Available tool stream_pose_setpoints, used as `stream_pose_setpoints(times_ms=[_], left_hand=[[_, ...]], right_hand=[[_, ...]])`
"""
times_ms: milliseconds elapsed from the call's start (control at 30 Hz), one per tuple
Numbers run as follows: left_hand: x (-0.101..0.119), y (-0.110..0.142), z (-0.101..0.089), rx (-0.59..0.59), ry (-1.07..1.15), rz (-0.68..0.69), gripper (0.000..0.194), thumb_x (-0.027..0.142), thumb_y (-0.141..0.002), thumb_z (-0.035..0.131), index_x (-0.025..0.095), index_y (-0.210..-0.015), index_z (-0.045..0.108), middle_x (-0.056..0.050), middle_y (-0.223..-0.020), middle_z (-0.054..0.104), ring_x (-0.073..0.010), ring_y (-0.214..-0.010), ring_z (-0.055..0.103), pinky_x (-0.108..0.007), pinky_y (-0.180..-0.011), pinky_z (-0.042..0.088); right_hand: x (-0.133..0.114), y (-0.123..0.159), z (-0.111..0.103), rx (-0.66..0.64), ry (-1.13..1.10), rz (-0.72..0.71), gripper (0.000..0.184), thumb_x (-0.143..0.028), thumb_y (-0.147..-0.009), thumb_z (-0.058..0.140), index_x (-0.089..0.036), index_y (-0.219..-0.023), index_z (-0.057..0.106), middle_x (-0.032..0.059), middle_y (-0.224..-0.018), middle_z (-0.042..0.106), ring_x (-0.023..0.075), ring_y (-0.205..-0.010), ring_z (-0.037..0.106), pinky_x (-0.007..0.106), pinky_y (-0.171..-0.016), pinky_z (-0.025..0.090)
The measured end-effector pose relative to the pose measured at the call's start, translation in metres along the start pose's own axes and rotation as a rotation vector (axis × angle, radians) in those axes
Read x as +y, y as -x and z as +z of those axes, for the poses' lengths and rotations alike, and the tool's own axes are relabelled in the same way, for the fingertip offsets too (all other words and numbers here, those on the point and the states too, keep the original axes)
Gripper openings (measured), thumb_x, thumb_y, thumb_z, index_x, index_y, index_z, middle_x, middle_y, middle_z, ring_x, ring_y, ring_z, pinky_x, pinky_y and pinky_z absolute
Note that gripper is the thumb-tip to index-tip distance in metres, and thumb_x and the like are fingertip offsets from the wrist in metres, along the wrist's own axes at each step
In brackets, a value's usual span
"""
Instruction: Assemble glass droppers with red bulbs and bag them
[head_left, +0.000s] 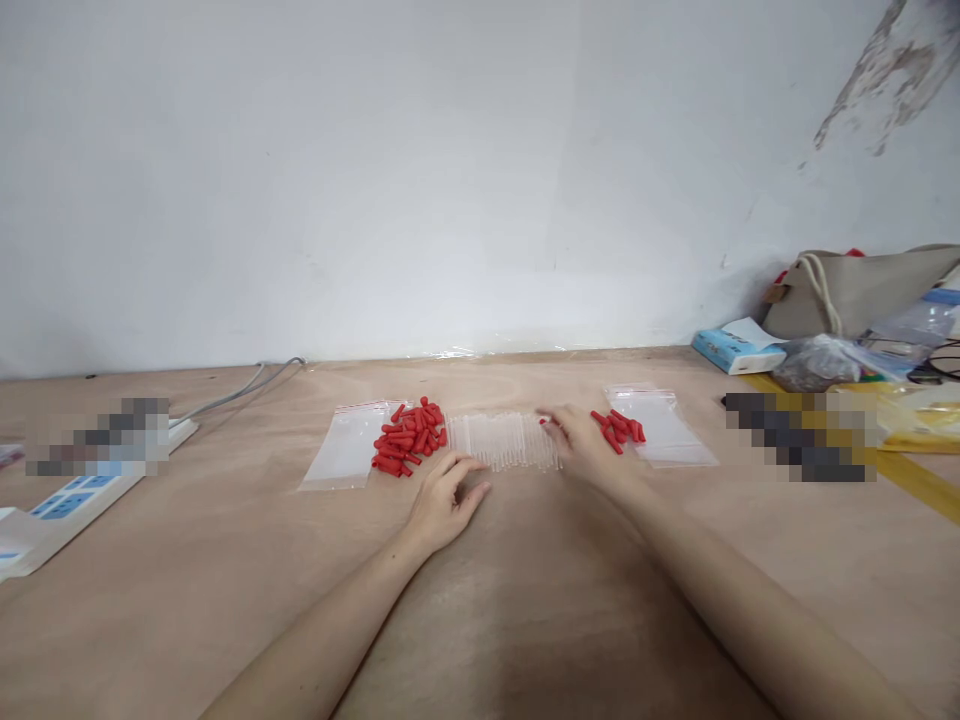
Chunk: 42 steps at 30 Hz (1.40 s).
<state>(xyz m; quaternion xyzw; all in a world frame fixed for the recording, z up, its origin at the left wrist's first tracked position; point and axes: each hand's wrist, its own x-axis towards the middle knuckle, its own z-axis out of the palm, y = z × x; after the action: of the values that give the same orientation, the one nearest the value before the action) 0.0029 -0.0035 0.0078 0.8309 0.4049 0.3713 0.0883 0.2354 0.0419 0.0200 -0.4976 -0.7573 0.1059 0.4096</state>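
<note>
A row of thin clear tubes [499, 440] lies side by side in the middle of the wooden table. My left hand [444, 500] rests at the near left edge of this row, thumb and fingers apart, holding nothing. At the right end of the row, my right hand [577, 445] pinches a red rubber bulb [542, 422]; only a bit of its red shows between thumb and forefinger. A heap of red rubber bulbs [409, 438] lies left of the tubes. Several more red pieces [619, 428] form a smaller group just right of my right hand.
Clear zip bags lie outside both groups: a left bag [337, 455] and a right bag [671, 430]. A power strip [97, 495] with a grey cable stands far left. At right are a blue tissue pack [731, 350], a grey bag [885, 290] and plastic packets. A wall closes the back.
</note>
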Motion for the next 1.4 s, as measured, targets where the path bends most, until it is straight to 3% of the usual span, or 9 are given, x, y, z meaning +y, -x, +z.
stream_pose_setpoints(times_ms=[133,233,333,467,567,667,833,1400], left_hand=[[0.004,-0.001,-0.002,0.025,0.011,-0.002,0.025,0.029,-0.081,0.053,0.019,-0.103,0.053,-0.006,-0.093,0.057,-0.0175,-0.083,0.054,-0.03,-0.072,0.045],[0.004,0.0,0.0,0.006,0.046,0.03,0.025,0.03,-0.08,0.055,0.019,-0.102,0.054,-0.005,-0.092,0.061,-0.0172,-0.085,0.055,-0.029,-0.073,0.045],[0.003,0.001,0.002,-0.025,0.09,0.059,0.019,0.026,-0.083,0.052,0.02,-0.099,0.057,-0.004,-0.089,0.063,-0.0153,-0.08,0.058,-0.027,-0.071,0.045],[-0.001,0.002,0.003,0.046,0.077,0.029,0.015,0.025,-0.084,0.049,0.02,-0.094,0.06,-0.004,-0.085,0.064,-0.0149,-0.076,0.058,-0.026,-0.068,0.046],[-0.002,0.001,0.003,0.099,0.044,-0.004,0.014,0.027,-0.083,0.051,0.02,-0.09,0.061,-0.003,-0.082,0.064,-0.0152,-0.075,0.058,-0.027,-0.067,0.045],[-0.002,-0.001,0.003,0.084,0.002,0.005,0.015,0.03,-0.082,0.052,0.02,-0.088,0.061,-0.004,-0.081,0.064,-0.0166,-0.077,0.057,-0.03,-0.071,0.043],[0.0,-0.002,0.002,0.055,-0.031,-0.001,0.015,0.03,-0.082,0.052,0.02,-0.088,0.061,-0.003,-0.079,0.063,-0.0169,-0.075,0.056,-0.032,-0.071,0.042],[0.001,-0.002,0.003,-0.003,0.003,-0.023,0.017,0.025,-0.083,0.05,0.021,-0.095,0.062,-0.003,-0.084,0.062,-0.0148,-0.076,0.056,-0.027,-0.068,0.043]], right_hand=[[-0.039,0.025,0.032,-0.191,-0.35,0.04,0.015,-0.025,-0.084,0.038,-0.02,-0.093,0.048,0.003,-0.079,0.058,0.0133,-0.068,0.057,0.028,-0.063,0.045],[-0.053,0.039,0.046,-0.222,-0.591,0.11,0.009,-0.027,-0.081,0.045,-0.021,-0.087,0.046,0.0015,-0.079,0.06,0.0133,-0.075,0.059,0.027,-0.066,0.047],[-0.055,0.038,0.047,-0.224,-0.637,0.129,0.011,-0.03,-0.079,0.05,-0.02,-0.083,0.049,0.0019,-0.081,0.062,0.0132,-0.079,0.059,0.027,-0.071,0.046],[-0.038,0.019,0.024,-0.152,-0.282,0.143,0.019,-0.032,-0.078,0.049,-0.019,-0.089,0.057,0.0033,-0.085,0.063,0.0148,-0.08,0.058,0.028,-0.071,0.042],[-0.013,0.004,-0.003,-0.033,0.251,0.294,0.017,-0.03,-0.075,0.049,-0.018,-0.076,0.061,0.0057,-0.082,0.063,0.0215,-0.084,0.056,0.036,-0.074,0.036],[0.014,-0.004,-0.023,0.01,0.545,0.487,0.025,-0.036,-0.077,0.044,-0.019,-0.072,0.062,0.0067,-0.078,0.063,0.0246,-0.079,0.057,0.043,-0.075,0.029],[0.033,-0.003,-0.024,-0.082,0.62,0.587,0.039,-0.047,-0.077,0.039,-0.018,-0.065,0.062,0.0071,-0.065,0.061,0.0247,-0.067,0.057,0.045,-0.073,0.027],[0.029,-0.006,-0.015,-0.081,0.7,0.539,0.054,-0.053,-0.08,0.028,-0.014,-0.066,0.063,0.0138,-0.069,0.061,0.0287,-0.073,0.057,0.045,-0.071,0.027]])
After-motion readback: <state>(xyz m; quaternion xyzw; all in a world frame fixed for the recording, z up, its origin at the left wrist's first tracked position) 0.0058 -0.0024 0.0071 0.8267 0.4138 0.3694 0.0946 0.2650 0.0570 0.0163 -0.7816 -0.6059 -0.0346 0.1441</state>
